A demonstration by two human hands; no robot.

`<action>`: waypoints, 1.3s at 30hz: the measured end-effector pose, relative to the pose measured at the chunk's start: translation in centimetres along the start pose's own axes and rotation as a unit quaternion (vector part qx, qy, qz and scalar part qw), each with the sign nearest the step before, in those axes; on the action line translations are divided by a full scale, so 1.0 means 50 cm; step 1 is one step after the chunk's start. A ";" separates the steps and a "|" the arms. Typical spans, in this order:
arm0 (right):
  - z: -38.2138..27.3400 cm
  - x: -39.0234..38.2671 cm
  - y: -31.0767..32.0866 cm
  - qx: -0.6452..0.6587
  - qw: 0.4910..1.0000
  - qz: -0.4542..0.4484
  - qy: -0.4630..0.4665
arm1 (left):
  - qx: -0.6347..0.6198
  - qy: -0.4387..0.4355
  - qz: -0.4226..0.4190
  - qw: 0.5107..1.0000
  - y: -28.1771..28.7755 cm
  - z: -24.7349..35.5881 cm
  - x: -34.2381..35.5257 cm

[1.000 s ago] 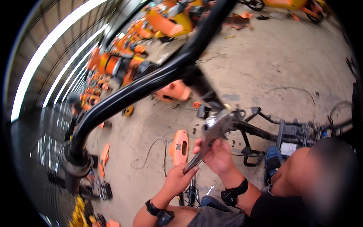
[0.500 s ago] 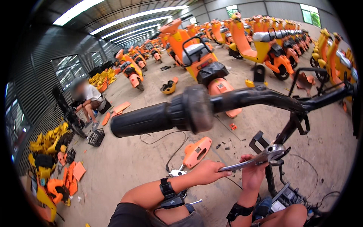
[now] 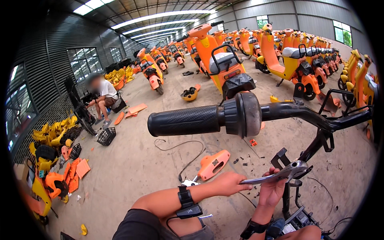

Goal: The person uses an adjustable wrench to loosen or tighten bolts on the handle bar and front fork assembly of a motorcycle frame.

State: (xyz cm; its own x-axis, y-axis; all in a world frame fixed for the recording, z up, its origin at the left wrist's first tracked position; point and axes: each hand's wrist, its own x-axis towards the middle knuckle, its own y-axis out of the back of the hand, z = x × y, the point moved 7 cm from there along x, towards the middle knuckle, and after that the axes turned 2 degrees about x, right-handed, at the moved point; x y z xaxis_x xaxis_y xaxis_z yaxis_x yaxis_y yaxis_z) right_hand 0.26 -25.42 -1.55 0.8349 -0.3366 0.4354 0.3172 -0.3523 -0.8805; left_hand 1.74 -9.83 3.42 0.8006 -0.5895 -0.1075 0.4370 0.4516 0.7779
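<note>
A long silver wrench (image 3: 276, 176) lies nearly level, its wide head against the black stem (image 3: 310, 151) of a stripped scooter frame. My left hand (image 3: 230, 184) is closed round the end of its handle. Palm up, my right hand (image 3: 271, 192) grips the wrench from below, close to the head, with its fingers curled up behind. What the wrench's jaw bears on cannot be made out. Above both hands runs the black handlebar (image 3: 296, 110) with its rubber grip (image 3: 184, 123). A black bracket (image 3: 281, 158) juts from the frame beside the wrench head.
An orange shell part (image 3: 214, 165) and a cable (image 3: 202, 150) lie on the floor beyond my left arm. Wiring and boxy parts (image 3: 298, 220) sit low at the right. At the left, a seated person (image 3: 105, 94) works near a black basket (image 3: 107, 136). Rows of orange scooters (image 3: 224, 60) stand behind.
The view has shifted, so the handlebar appears farther right. The wrench lies a little flatter than before. Both hands have stayed on it.
</note>
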 end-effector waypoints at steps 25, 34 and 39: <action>-0.006 -0.002 -0.040 0.063 0.995 0.041 -0.060 | 0.026 0.059 0.053 0.997 -0.001 0.009 0.000; -0.016 -0.003 -0.031 0.040 0.995 0.012 -0.087 | 0.013 0.069 0.029 0.997 -0.033 0.000 0.013; -0.015 0.000 -0.033 0.045 0.997 0.005 -0.069 | -0.004 0.073 -0.003 0.997 -0.041 -0.004 0.013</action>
State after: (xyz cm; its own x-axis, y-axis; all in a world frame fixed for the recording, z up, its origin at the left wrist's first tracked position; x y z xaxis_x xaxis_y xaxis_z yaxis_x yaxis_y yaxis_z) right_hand -0.60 -25.51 0.04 0.8904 -0.2147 0.4013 0.3416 -0.2674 -0.9010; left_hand 1.47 -11.01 1.62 0.8493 -0.4878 -0.2018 0.4446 0.4549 0.7716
